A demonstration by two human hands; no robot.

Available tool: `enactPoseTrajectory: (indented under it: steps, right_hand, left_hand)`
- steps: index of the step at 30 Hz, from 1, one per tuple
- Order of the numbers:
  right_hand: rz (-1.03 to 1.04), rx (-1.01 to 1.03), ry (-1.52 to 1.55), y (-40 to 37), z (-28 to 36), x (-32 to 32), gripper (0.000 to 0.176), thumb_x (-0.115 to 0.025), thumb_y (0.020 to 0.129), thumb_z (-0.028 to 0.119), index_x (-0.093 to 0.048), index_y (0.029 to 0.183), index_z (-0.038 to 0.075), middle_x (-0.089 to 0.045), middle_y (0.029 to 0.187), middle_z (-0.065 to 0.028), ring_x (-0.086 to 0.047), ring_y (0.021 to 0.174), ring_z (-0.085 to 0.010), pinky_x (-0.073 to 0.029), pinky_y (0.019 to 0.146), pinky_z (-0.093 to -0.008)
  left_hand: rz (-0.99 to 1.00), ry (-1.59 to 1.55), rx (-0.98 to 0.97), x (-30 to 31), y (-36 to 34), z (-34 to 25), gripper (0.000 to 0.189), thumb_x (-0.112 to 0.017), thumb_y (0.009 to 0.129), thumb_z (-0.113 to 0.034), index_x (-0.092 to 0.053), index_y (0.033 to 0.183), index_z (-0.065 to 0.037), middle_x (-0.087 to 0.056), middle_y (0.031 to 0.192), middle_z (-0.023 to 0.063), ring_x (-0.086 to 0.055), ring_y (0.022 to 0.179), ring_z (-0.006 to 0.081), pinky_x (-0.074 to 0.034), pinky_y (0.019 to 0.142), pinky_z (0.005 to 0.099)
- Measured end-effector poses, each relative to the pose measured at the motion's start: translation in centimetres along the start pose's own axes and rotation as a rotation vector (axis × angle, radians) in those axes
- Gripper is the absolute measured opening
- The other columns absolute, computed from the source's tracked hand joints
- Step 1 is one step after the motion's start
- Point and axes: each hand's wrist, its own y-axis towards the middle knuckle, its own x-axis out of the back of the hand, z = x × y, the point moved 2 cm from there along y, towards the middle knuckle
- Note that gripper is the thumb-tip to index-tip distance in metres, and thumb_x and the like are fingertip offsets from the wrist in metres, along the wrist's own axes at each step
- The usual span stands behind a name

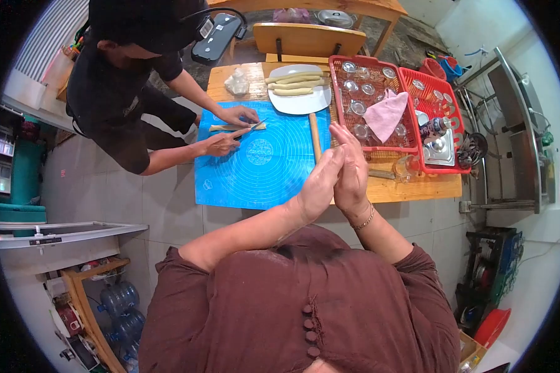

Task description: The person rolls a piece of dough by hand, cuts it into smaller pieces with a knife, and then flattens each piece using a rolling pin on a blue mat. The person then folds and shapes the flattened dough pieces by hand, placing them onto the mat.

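My left hand [319, 181] and my right hand [353, 166] are pressed palm against palm over the table's front edge. The fingers of both are stretched out and point away from me; any small thing between the palms would be hidden. Just beyond them a wooden rolling pin [315, 133] lies along the right side of a blue silicone mat [274, 180]. At the mat's far left, a co-worker's hands [224, 144] hold a knife [255, 127] against a pale dough strip [221, 128]. Several pale dough rolls [295, 84] rest on a white plate [311, 104].
A red crate [386, 148] holds several glass jars and a pink cloth [386, 115]. Beside it stands a second red basket [429, 169] with containers and a metal box. A clear bag [236, 82] sits at the back left of the wooden table [429, 186]. The co-worker [124, 81] stands at left.
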Motion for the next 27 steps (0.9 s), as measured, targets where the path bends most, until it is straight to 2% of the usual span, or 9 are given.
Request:
enactPoseTrajectory:
  steps: [6,9,10,12,13,15,18,23,27]
  right_hand:
    - [0.134,-0.016,-0.498,-2.6,-3.4,-0.2,0.051,-0.027,0.103,0.032,-0.052,0.132,-0.001,-0.051,0.137,-0.0173,-0.037,0.136,-0.0349,-0.019,0.116,-0.0497]
    - [0.152,0.046,-0.380,-3.0,-2.4,-0.2,0.054,-0.026,0.103,0.035,-0.050,0.134,-0.002,-0.051,0.136,-0.0185,-0.037,0.135,-0.0353,-0.022,0.115,-0.0470]
    - [0.150,-0.075,-0.191,-3.3,-2.3,-0.1,0.053,-0.026,0.104,0.034,-0.050,0.134,-0.003,-0.051,0.136,-0.0197,-0.038,0.135,-0.0347,-0.023,0.115,-0.0446]
    - [0.151,-0.259,0.108,-3.5,-2.2,-0.3,0.056,-0.026,0.105,0.037,-0.049,0.134,-0.005,-0.049,0.136,-0.0245,-0.042,0.131,-0.0349,-0.029,0.111,-0.0398]
    - [0.149,-0.260,0.109,-3.6,-2.3,-0.3,0.056,-0.026,0.105,0.037,-0.049,0.134,-0.005,-0.049,0.136,-0.0245,-0.042,0.131,-0.0349,-0.029,0.111,-0.0398]
    - [0.158,-0.473,0.407,-3.9,-2.7,-0.3,0.060,-0.027,0.105,0.041,-0.047,0.135,-0.006,-0.052,0.132,-0.0212,-0.046,0.127,-0.0283,-0.031,0.110,-0.0376]
    - [0.088,-0.463,0.510,-3.9,-2.8,0.2,0.062,-0.030,0.104,0.045,-0.046,0.136,-0.005,-0.053,0.128,-0.0181,-0.048,0.123,-0.0237,-0.035,0.107,-0.0360]
    - [0.115,-0.548,0.590,-3.5,-3.0,1.6,0.061,-0.035,0.103,0.045,-0.046,0.137,-0.004,-0.052,0.127,-0.0156,-0.051,0.114,-0.0218,-0.039,0.102,-0.0348]
    - [0.100,-0.400,0.408,-3.8,-2.6,1.2,0.059,-0.041,0.101,0.041,-0.043,0.138,-0.005,-0.049,0.130,-0.0185,-0.049,0.118,-0.0265,-0.037,0.104,-0.0371]
  left_hand:
    - [-0.201,0.616,-0.219,-0.7,-1.7,0.8,0.049,-0.041,0.103,-0.044,-0.045,0.121,0.002,-0.056,0.111,0.0127,-0.053,0.103,0.0138,-0.045,0.089,0.0292]
    - [-0.186,0.648,-0.092,-0.2,-1.8,0.6,0.053,-0.042,0.101,-0.051,-0.050,0.109,0.001,-0.058,0.097,0.0101,-0.055,0.093,0.0150,-0.047,0.082,0.0320]
    - [-0.186,0.651,-0.092,-0.1,-1.6,0.8,0.053,-0.042,0.101,-0.051,-0.050,0.109,0.001,-0.058,0.097,0.0101,-0.055,0.093,0.0150,-0.047,0.082,0.0320]
    - [-0.169,0.593,-0.169,0.5,-0.9,1.2,0.053,-0.041,0.101,-0.052,-0.054,0.102,-0.001,-0.056,0.076,0.0045,-0.055,0.073,0.0119,-0.047,0.064,0.0291]
    - [-0.168,0.594,-0.168,0.7,-0.7,1.5,0.053,-0.041,0.101,-0.052,-0.054,0.102,-0.001,-0.056,0.076,0.0045,-0.055,0.073,0.0119,-0.047,0.064,0.0291]
    - [-0.132,0.391,0.037,1.3,-0.4,2.0,0.054,-0.039,0.101,-0.054,-0.055,0.098,-0.003,-0.051,0.062,0.0012,-0.050,0.055,0.0079,-0.041,0.047,0.0242]
    - [-0.092,0.314,0.103,1.2,0.0,1.4,0.054,-0.037,0.101,-0.054,-0.055,0.099,-0.004,-0.047,0.054,-0.0005,-0.044,0.041,0.0063,-0.034,0.036,0.0216]
    - [-0.106,0.245,0.245,0.7,0.2,1.6,0.056,-0.036,0.101,-0.054,-0.056,0.101,-0.002,-0.050,0.055,0.0014,-0.047,0.040,0.0097,-0.036,0.035,0.0237]
    - [-0.140,0.187,0.285,0.4,0.4,1.9,0.055,-0.035,0.100,-0.057,-0.055,0.097,-0.006,-0.047,0.056,-0.0007,-0.045,0.041,0.0085,-0.033,0.034,0.0241]
